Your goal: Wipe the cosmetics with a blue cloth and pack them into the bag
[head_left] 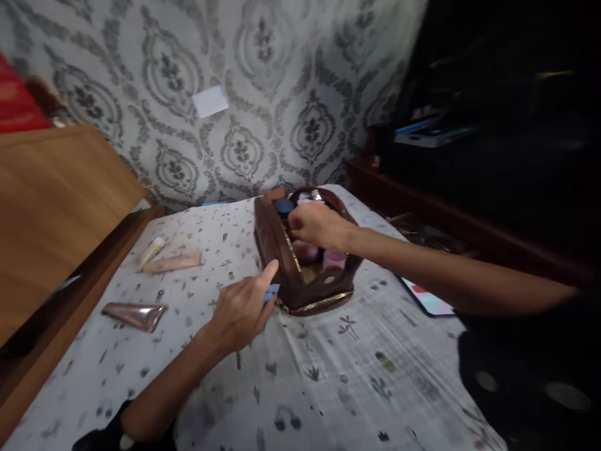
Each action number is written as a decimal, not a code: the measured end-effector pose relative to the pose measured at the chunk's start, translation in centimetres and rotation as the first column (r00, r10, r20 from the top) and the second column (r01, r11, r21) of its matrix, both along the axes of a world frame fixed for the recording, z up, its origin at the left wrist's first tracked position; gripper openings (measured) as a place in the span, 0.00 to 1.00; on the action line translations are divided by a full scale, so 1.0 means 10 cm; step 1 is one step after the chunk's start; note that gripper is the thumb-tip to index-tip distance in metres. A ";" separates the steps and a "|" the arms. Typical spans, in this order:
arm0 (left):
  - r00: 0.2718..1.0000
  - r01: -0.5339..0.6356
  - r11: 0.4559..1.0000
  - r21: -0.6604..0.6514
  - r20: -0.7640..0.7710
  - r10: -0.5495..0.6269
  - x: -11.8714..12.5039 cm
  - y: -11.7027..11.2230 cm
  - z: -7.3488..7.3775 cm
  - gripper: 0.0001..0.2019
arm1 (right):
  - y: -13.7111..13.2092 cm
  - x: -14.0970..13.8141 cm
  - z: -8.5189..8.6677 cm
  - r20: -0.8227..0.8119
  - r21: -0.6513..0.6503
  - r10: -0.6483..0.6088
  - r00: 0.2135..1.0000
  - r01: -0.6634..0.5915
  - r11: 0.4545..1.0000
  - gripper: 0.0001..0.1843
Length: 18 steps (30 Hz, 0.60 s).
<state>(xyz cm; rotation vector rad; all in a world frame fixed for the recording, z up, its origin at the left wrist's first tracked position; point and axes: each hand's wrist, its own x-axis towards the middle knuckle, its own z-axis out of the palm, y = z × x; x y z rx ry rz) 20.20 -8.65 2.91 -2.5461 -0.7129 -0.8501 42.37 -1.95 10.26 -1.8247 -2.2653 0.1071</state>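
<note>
On the patterned cloth (375,351) the brown pouch (277,250) lies open, so the right hand (314,225) reaches among its jars (334,258), grasp hidden; the left hand (241,307) pinches a small blue thing (271,292) just beside it.

Left hand (241,307) low and near, forearm angling in from the bottom edge, fingers curled in, thumb stretched forward. Right hand (314,224) out ahead on a long straight arm from the right — knuckles up, fingers bent downward, tips hidden.
</note>
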 end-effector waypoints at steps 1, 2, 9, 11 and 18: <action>0.999 -0.019 1.000 0.005 0.026 0.019 -0.07 0.02 -0.04 0.25 | -0.04 0.02 0.01 -0.013 0.040 0.004 1.000 -0.004 0.999 0.06; 0.998 -0.050 0.999 0.002 0.041 0.050 -0.16 0.04 -0.09 0.26 | -0.11 0.04 0.01 -0.049 0.086 0.011 0.999 -0.006 0.996 0.07; 0.770 -0.637 0.695 -0.334 -0.223 0.598 -1.21 0.69 -0.13 0.18 | -0.92 -0.01 -0.17 -0.376 0.347 0.372 0.849 -0.243 0.906 0.14; 0.664 -0.737 0.580 -0.346 -0.215 0.716 -1.56 0.95 -0.04 0.17 | -1.09 -0.10 -0.29 -0.386 0.338 0.487 0.783 -0.372 0.865 0.13; 0.340 -0.879 0.207 -0.429 -0.260 0.904 -2.36 1.49 0.07 0.16 | -1.18 -0.57 -0.79 -0.521 0.152 0.459 0.720 -0.451 0.880 0.10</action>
